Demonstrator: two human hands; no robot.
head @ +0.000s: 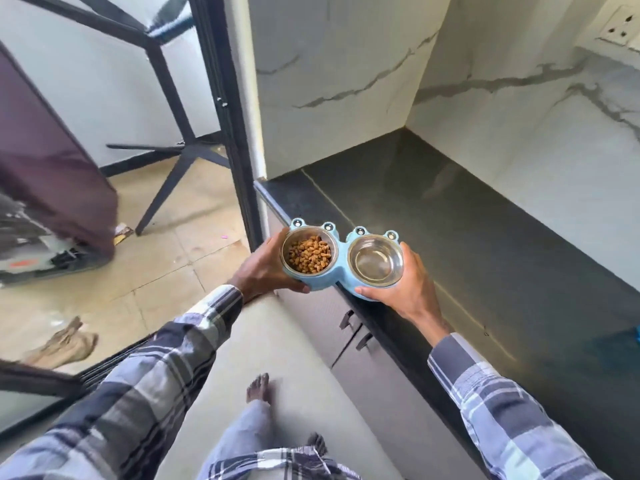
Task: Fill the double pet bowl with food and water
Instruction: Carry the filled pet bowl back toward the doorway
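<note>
I hold a light-blue double pet bowl (341,263) with frog-eye knobs in the air, over the front edge of a dark countertop (450,237). Its left steel cup (309,254) is full of brown kibble. The right steel cup (375,261) looks shiny inside; whether it holds water I cannot tell. My left hand (265,268) grips the bowl's left end from outside and below. My right hand (405,289) grips the right end, thumb under the front rim.
White marble-look walls (346,81) close off the counter's back and right side. Grey cabinet doors with dark handles (356,329) sit below it. A black door frame (228,116) stands to the left, with a black chair base (180,161) and a cloth (62,344) on the tiled floor.
</note>
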